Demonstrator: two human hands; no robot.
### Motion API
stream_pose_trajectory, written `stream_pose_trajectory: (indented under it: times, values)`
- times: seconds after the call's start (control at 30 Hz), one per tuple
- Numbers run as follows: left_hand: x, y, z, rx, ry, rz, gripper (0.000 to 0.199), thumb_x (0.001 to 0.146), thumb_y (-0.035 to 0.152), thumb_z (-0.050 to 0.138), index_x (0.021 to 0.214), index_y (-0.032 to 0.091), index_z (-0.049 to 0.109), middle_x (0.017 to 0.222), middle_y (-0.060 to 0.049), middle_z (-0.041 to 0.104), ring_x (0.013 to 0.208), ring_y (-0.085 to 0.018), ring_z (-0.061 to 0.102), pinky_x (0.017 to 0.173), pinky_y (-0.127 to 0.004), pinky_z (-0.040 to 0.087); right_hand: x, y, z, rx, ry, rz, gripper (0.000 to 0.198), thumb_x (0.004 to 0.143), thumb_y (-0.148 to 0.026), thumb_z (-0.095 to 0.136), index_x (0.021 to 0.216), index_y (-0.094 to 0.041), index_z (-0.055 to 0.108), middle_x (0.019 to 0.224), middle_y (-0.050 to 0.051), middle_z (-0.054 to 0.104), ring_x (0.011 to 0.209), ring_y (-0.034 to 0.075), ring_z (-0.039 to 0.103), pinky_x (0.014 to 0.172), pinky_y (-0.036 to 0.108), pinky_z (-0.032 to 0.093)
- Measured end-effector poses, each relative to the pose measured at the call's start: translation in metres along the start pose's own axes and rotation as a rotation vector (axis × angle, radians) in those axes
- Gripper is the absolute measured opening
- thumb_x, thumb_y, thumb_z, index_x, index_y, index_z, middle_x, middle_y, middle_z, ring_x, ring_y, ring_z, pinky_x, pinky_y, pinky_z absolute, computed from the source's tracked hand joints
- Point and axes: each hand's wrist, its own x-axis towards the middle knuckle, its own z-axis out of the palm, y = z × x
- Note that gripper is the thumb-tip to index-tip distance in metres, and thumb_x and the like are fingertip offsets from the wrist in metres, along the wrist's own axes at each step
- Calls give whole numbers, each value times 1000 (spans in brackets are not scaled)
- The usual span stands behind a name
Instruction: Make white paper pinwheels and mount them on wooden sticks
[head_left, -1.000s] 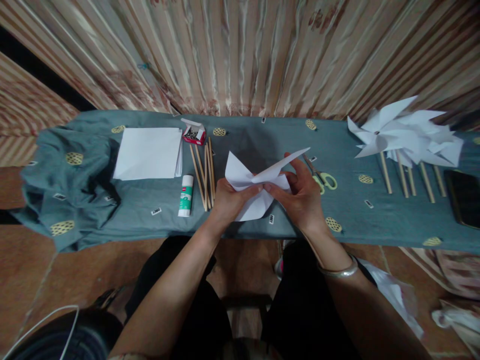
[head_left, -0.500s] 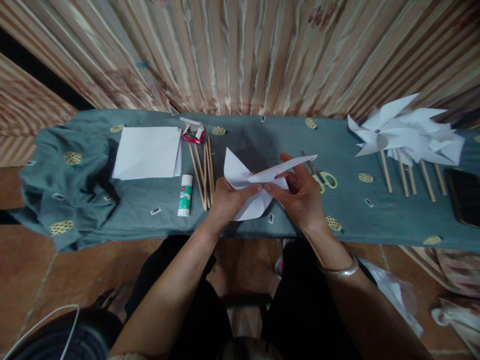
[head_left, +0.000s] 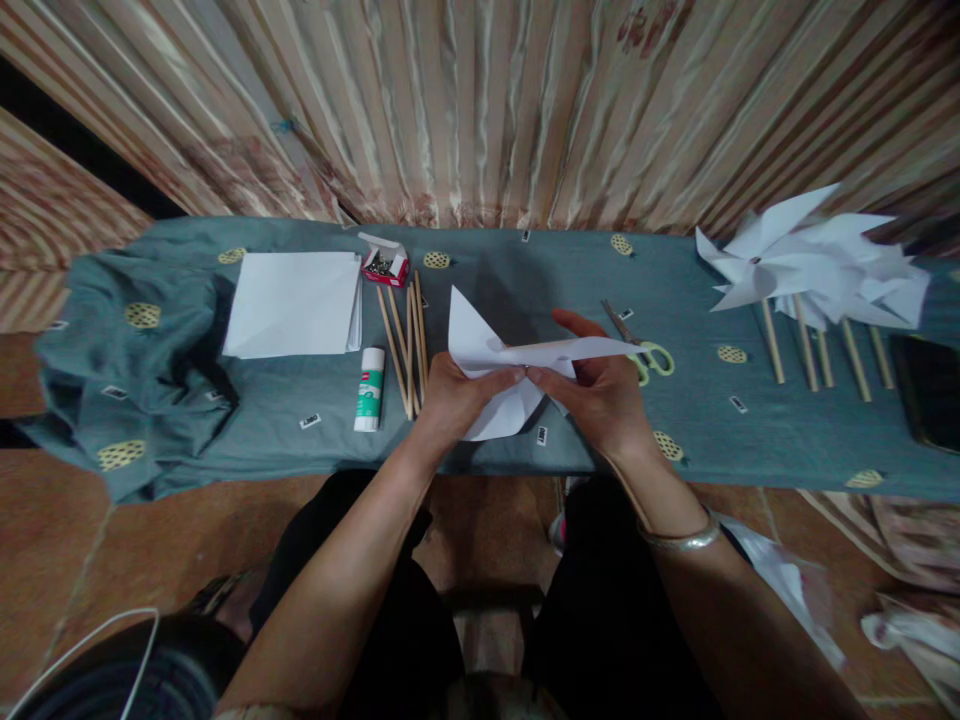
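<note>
A white paper pinwheel (head_left: 504, 412) is held above the cloth-covered table, its blades curled toward the middle. My left hand (head_left: 454, 395) grips it from the left, thumb pressed at the centre. From the right, my right hand (head_left: 607, 400) pinches the same centre, its thumb tip almost meeting the left one. A small shiny spot, perhaps a pin head, shows between the two thumbs. One blade reaches out over my right fingers. Most fingers of both hands are hidden behind the paper.
Left of my hands are wooden sticks (head_left: 409, 350), a glue stick (head_left: 370, 390), a small box of pins (head_left: 386, 262) and stacked white paper (head_left: 292, 305). Scissors (head_left: 649, 358) lie just right. Farther right are finished pinwheels (head_left: 810, 265) on sticks and a phone (head_left: 928, 390).
The blade over my right hand has tipped lower and flatter. My right fingers have shifted slightly behind it, and both thumbs remain at the centre.
</note>
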Motion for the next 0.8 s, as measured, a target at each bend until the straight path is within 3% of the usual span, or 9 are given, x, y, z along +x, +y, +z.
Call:
stream_pose_trajectory:
  times: [0.4,0.8]
  values:
    - [0,2,0,36,-12,-2,26,53,25,86,74,15,74,74,-3,75,72,-20,70,73,-32,57,0,0,-1,40,-22,53,64,64,-32,81,122,-20,56,85,2,76,77,21,72,72,35,61]
    - [0,0,0,41,9,3,21,55,20,84,73,14,75,73,-3,76,67,-19,70,64,-29,57,0,4,0,29,-6,55,57,64,-32,81,116,-20,61,86,2,76,80,21,73,74,35,62]
